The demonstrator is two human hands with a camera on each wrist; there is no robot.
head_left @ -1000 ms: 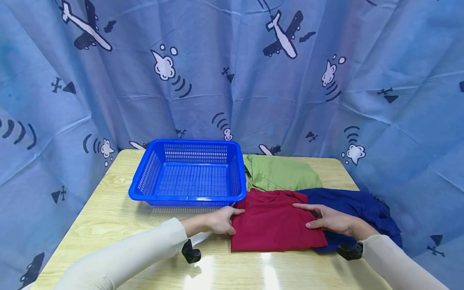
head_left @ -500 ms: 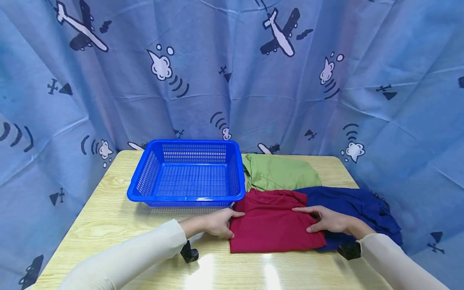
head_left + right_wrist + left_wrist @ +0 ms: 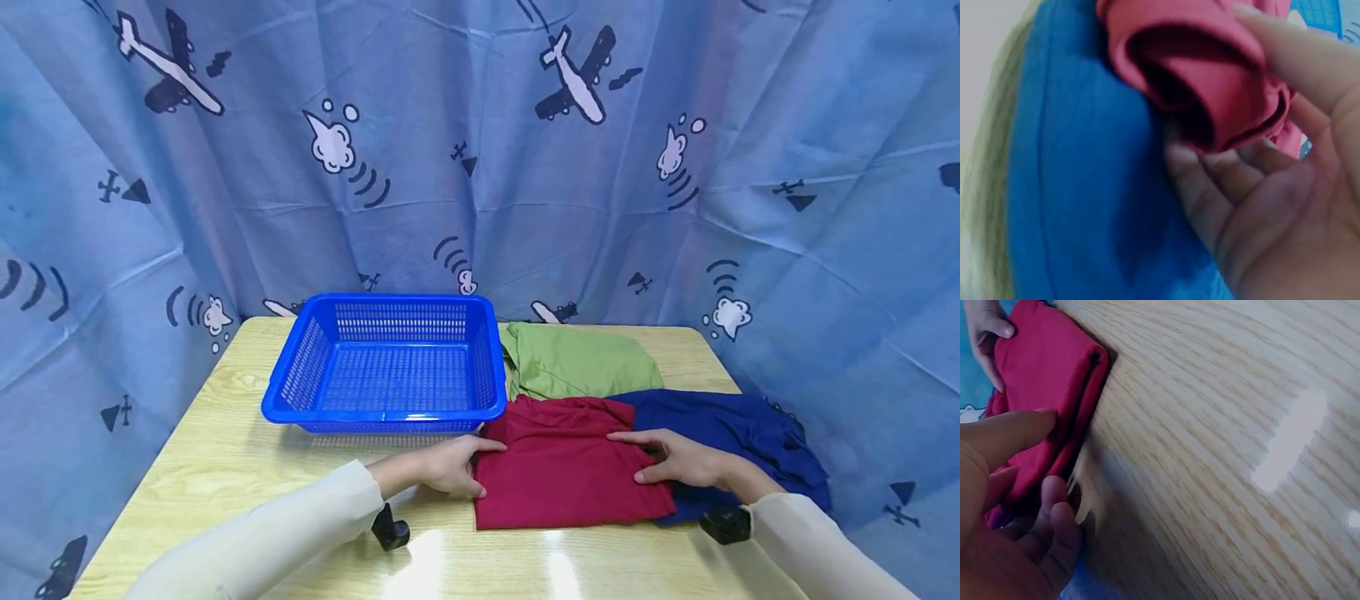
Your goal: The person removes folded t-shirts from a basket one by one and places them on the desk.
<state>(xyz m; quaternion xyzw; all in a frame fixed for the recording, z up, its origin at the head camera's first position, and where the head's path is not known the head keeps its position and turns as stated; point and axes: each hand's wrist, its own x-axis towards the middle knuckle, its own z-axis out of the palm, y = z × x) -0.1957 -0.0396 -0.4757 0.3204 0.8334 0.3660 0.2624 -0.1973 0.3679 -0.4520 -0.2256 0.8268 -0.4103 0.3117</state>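
Note:
A folded red garment lies in front on the table. At its left edge my left hand grips it, thumb on top; in the left wrist view the other fingers curl beside the folded layers. My right hand holds the opposite edge. The right wrist view shows the thumb over the rolled red edge and the fingers tucked beneath it. Under that side spreads a dark blue garment, partly covered by the red one.
An empty blue plastic basket stands at the back left, its right front corner close to the red garment. Behind the red garment lies a green folded cloth. A blue patterned curtain hangs beyond the wooden table.
The right hand's fingers have worked in under the red garment's right edge, which now bulges up slightly. The left hand keeps its place at the left edge.

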